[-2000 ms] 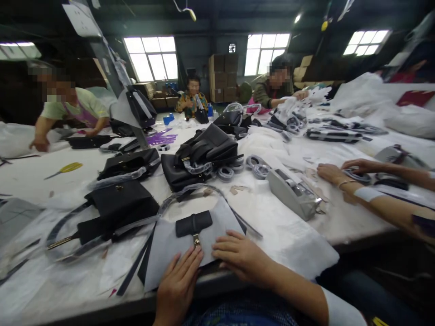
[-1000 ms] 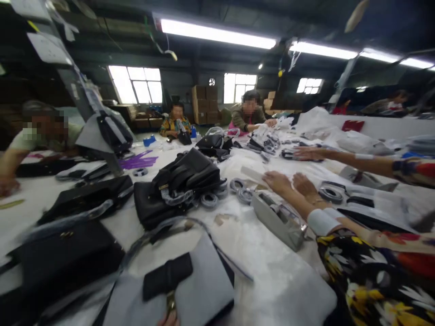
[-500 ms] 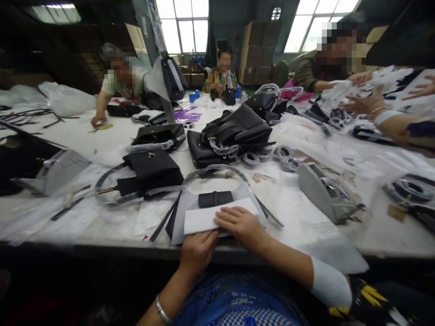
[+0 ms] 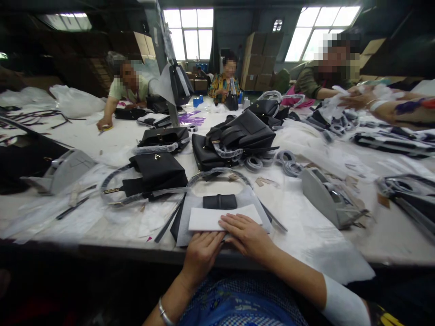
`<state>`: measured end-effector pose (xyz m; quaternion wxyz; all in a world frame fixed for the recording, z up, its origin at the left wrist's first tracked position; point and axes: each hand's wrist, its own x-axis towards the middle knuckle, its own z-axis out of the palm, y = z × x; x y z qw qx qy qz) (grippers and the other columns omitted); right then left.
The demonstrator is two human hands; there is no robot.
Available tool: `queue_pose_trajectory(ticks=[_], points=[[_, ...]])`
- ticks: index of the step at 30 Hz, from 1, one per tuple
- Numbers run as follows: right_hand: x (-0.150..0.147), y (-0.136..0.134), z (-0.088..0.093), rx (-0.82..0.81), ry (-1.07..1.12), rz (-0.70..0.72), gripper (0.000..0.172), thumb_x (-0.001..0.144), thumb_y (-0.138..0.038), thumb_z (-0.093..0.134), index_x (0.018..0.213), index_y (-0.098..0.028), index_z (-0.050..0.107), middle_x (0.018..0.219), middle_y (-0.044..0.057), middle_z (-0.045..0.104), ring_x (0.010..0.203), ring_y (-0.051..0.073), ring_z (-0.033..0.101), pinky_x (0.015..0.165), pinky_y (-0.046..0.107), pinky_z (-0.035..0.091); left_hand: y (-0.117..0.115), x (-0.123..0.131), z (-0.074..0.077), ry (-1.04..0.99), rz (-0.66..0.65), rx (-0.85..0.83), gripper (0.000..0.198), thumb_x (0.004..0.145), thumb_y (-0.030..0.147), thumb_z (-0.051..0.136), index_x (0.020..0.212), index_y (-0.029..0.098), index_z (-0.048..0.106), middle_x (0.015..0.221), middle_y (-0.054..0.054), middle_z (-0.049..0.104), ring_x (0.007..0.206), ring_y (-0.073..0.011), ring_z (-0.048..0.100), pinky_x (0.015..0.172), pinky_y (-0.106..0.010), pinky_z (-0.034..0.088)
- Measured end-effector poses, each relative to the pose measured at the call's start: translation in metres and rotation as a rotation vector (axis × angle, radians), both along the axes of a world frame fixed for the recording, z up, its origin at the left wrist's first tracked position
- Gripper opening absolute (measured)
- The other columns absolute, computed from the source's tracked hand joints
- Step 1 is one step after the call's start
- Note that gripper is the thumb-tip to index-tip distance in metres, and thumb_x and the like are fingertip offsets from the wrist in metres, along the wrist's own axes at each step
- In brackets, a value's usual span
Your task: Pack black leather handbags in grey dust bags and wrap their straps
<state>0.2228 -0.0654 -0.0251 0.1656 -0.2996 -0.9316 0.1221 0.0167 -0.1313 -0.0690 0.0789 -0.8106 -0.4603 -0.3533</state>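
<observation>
A folded white foam sheet [image 4: 204,219] lies across a black bag on the table's near edge, with a grey-white sheet [image 4: 185,231] under it. Behind the foam a small black strap piece [image 4: 219,201] shows, and the bag's wrapped handle [image 4: 220,171] arches beyond. My right hand [image 4: 249,235] lies on the foam, fingers stretched out and nearly flat. At the foam's near edge is my left hand [image 4: 204,251], its fingers pressed together; its thumb is hidden, and the foam's edge is at its fingertips.
Black bags [image 4: 238,136] lie ahead, another bag [image 4: 158,174] to the left. A grey tape dispenser [image 4: 328,199] stands at right, a second [image 4: 66,170] at left. Clear plastic sheets [image 4: 316,235] spread over the right side. Several people work around the table [image 4: 401,244].
The whole view has shifted slightly. My right hand's thumb now shows apart from its fingers, near my left fingertips. At the right, a co-worker's hands have moved with the white plastic.
</observation>
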Motion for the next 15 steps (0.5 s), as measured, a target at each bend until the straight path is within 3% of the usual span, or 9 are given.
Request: queue_pose_trajectory(ticks=[5, 8, 11, 15], points=[[-0.003, -0.004, -0.001, -0.062, 0.026, -0.018, 0.044, 0.098, -0.032, 0.053, 0.140, -0.021, 0.053, 0.147, 0.008, 0.053, 0.136, 0.023, 0.049, 0.114, 0.042, 0.037, -0.006, 0.000, 0.024, 0.016, -0.051, 0.169, 0.034, 0.094, 0.011, 0.059, 0.127, 0.017, 0.063, 0.113, -0.005, 0.074, 0.105, -0.0181, 0.069, 0.096, -0.029, 0.052], [-0.005, -0.004, 0.003, -0.087, 0.076, -0.027, 0.042, 0.095, -0.033, 0.056, 0.135, -0.021, 0.055, 0.142, 0.008, 0.058, 0.134, 0.022, 0.050, 0.115, 0.039, 0.035, 0.004, 0.001, 0.032, 0.152, -0.003, 0.131, 0.045, 0.097, 0.030, 0.057, 0.140, 0.018, 0.053, 0.130, -0.008, 0.066, 0.118, -0.0227, 0.063, 0.101, -0.034, 0.051], [-0.005, -0.002, 0.006, -0.096, 0.101, -0.007, 0.044, 0.090, -0.032, 0.064, 0.131, -0.021, 0.056, 0.136, 0.007, 0.061, 0.131, 0.020, 0.050, 0.114, 0.036, 0.034, 0.022, -0.003, 0.019, 0.307, 0.017, 0.134, 0.062, 0.100, 0.046, 0.042, 0.151, 0.012, 0.036, 0.141, -0.013, 0.057, 0.125, -0.0265, 0.059, 0.099, -0.037, 0.052], [0.004, -0.001, 0.006, -0.079, 0.104, 0.071, 0.034, 0.090, -0.030, 0.063, 0.121, -0.018, 0.062, 0.125, 0.007, 0.067, 0.128, 0.020, 0.054, 0.114, 0.035, 0.034, 0.040, -0.017, -0.019, 0.400, -0.039, 0.230, 0.067, 0.099, 0.042, 0.043, 0.156, 0.012, 0.025, 0.137, -0.014, 0.061, 0.119, -0.0255, 0.063, 0.096, -0.035, 0.052]])
